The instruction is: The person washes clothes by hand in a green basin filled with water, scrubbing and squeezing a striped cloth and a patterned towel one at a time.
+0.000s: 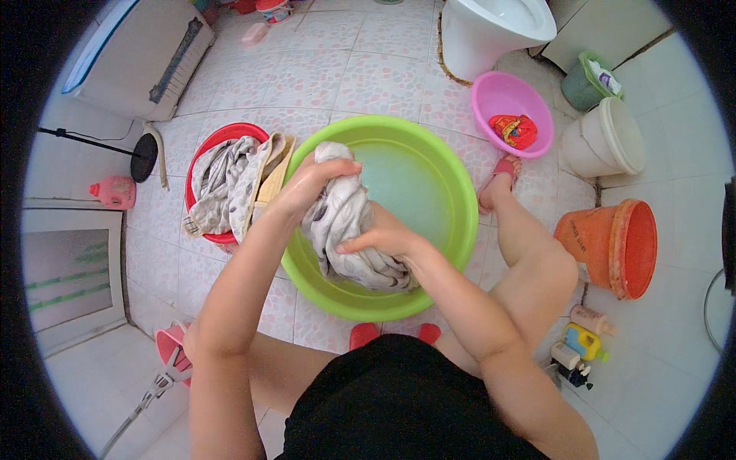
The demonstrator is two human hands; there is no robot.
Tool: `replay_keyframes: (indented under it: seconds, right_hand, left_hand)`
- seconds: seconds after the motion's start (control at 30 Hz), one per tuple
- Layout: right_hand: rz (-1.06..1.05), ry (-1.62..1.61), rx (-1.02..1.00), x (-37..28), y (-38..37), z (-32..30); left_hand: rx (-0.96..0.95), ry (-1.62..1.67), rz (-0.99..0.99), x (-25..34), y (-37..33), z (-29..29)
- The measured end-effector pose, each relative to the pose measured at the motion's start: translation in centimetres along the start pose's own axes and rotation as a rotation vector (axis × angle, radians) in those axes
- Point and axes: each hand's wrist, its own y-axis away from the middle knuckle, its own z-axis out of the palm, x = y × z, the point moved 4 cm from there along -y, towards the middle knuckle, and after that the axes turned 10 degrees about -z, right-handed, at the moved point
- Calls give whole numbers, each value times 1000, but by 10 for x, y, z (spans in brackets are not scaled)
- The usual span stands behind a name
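A bunched, wet white-and-grey patterned cloth (pixel 345 222) hangs over the left part of a big lime-green basin (pixel 458 192) of cloudy water. My left hand (pixel 313 182) is closed around its upper end, thumb across the top. Lower down, my right hand (pixel 385 236) grips the thicker part of the bundle, its thumb on the near face and the other fingers partly hidden. The cloth's lower end rests inside the basin near its front wall; its exact kind does not show. Just left stands a red basin (pixel 190 172) heaped with similar patterned fabric (pixel 230 180).
A pink basin (pixel 481 115) with a red packet (pixel 514 132) stands at the far right, near the toilet (pixel 491 42). A white bucket (pixel 594 146), an orange bucket (pixel 598 241) and several bottles (pixel 586 341) line the right wall. A shower head (pixel 178 360) lies at lower left.
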Motion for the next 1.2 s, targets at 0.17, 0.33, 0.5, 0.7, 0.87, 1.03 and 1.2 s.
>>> replay_keyframes:
  seconds: [0.17, 0.33, 0.5, 0.7, 0.87, 1.03, 1.2]
  right_hand:
    - [54, 187, 131, 11, -7, 2]
    - [12, 327, 243, 18, -5, 0]
    - [59, 419, 328, 46, -6, -5]
    - [152, 581, 280, 38, 6, -15]
    - [21, 460, 302, 17, 25, -37]
    - [116, 778, 354, 28, 45, -81]
    - [351, 1194, 493, 19, 73, -118]
  left_hand:
    - [259, -398, 280, 4, -6, 2]
    - [547, -912, 458, 0, -9, 21]
    - [615, -1154, 350, -12, -12, 39]
    - [461, -806, 372, -24, -1, 19]
    - [-11, -426, 233, -64, 8, -39]
    - [63, -821, 203, -127, -13, -59]
    - [387, -985, 172, -77, -27, -41]
